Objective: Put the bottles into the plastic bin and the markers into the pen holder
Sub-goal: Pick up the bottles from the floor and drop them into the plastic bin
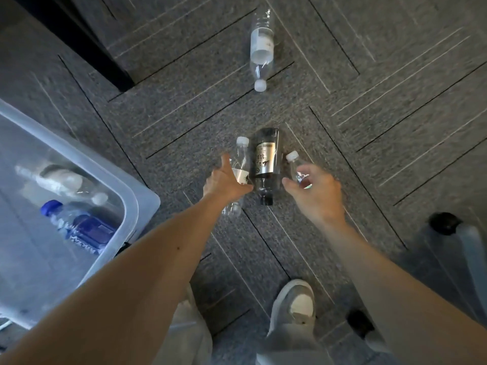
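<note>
Floor: grey carpet tiles with thin pale and dark lines; open carpet lies from 12 to 3 o'clock of the hands, and between the hands and the bin.
Edges: a dark furniture panel cuts in at 10 to 11 o'clock; a chair base with a black caster sits at 4 o'clock; the person's shoe and pale trouser legs are at 6 o'clock.
Plastic bin: the clear plastic bin stands at 8 to 9 o'clock of the hands, its rounded corner near the left forearm but apart from it.
Bin contents: a blue-capped bottle with a blue label lies inside, with a clear white-capped bottle beside it; blur hides finer detail.
Bottle cluster: three bottles lie together at centre. A dark-labelled bottle is in the middle, black cap toward 6 o'clock.
Left hand: the left hand is spread open over a clear bottle, white cap toward 12 o'clock; fingers touch it but have not closed.
Right hand: the right hand has its fingers curled round a small clear bottle, white cap toward 11 o'clock.
Far bottle: a clear white-labelled bottle lies alone at 12 o'clock, well apart, cap toward the hands.
</note>
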Demonstrator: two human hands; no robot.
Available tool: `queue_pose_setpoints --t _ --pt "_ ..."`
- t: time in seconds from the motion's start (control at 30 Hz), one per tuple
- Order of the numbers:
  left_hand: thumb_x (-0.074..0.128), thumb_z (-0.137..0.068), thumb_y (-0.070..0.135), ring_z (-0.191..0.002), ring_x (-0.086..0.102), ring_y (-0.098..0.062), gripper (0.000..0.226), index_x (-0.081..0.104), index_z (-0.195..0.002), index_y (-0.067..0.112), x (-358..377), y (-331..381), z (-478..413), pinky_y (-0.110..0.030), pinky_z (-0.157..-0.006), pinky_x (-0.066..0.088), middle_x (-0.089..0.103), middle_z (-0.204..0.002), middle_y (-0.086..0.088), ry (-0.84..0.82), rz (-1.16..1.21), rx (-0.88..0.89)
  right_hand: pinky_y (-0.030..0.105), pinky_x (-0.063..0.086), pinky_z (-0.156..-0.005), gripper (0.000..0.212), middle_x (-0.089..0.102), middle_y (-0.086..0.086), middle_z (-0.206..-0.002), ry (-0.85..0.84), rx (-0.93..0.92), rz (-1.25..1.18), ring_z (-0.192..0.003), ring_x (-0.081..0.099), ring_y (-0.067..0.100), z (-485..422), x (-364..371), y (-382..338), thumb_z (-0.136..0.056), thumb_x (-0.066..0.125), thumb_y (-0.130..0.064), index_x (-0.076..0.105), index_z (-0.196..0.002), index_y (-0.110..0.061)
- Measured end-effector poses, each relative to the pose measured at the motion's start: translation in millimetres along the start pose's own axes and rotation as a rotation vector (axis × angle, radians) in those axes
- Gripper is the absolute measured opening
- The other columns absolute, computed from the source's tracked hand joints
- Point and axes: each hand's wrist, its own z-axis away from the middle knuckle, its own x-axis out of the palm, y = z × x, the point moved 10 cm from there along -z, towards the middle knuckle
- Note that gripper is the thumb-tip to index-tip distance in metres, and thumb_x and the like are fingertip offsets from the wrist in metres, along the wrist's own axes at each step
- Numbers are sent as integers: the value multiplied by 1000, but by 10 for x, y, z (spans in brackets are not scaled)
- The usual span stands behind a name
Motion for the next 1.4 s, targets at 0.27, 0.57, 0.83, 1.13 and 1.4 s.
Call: queue_pose_setpoints --t 0.27,0.57,0.83,1.13,1.4 --pt "81 -80 31 -92 63 -31 88 22 -144 22 -115 -138 -63 -44 -79 57 61 -109 -13 34 -3 -35 24 41 -68 42 64 -3 -97 6 3 23 -85 63 15 -172 32 -90 -84 74 -38 64 -120 -19" --pt "80 -73 41 -81 67 -26 90 23 -143 31 -829 -244 218 -43 -70 62 63 -104 -8 119 92 13 36 50 -77 75 53 10 -128 -87 114 103 -107 60 28 -414 552 -205 -79 77 -46 39 -138 -20" --pt "77 -68 51 -76 70 -24 89 22 -136 41 -1119 -254 439 -45 -70 62 67 -104 -1 173 147 92 52 47 -92 97 46 24 -135 -58 185 204 -120 53 45 -604 944 -175 -78 80 -40 15 -147 -18" --pt "74 -62 55 -85 69 -27 90 25 -136 41 -1488 -299 792 -45 -71 61 69 -104 -1 227 253 103 46 52 -87 88 63 21 -123 -82 159 195 -106 63 39 -437 866 -351 -78 80 -31 22 -142 -15" --pt "77 -71 45 -85 67 -27 86 28 -141 37 -2362 -778 1873 -44 -72 59 67 -104 -3 304 320 -8 30 43 -69 85 66 5 -122 -186 34 101 -87 61 23 508 209 -1410 -79 80 -28 27 -145 -19"
